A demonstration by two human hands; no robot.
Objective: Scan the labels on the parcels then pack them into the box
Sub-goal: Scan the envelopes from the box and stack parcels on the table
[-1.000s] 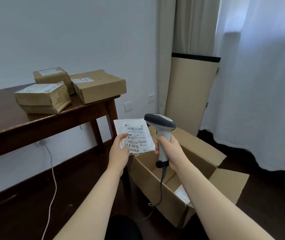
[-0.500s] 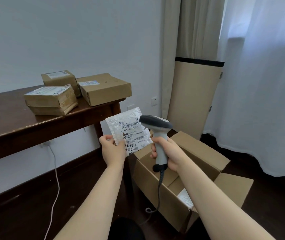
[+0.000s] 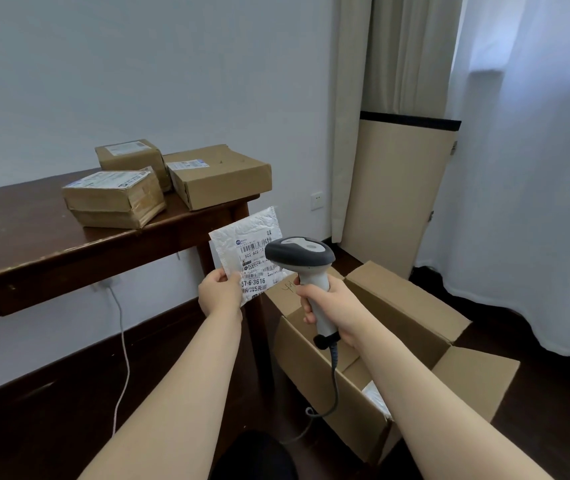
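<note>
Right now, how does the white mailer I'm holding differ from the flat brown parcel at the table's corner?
The white mailer is a thin, crinkled pouch; the brown parcel is a thick cardboard box. The mailer is held up in the left hand; the parcel lies flat on the table. Both carry printed labels.

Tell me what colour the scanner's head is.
Scanner head is dark grey with a pale top panel; handle white. Seen in the head view.
</note>
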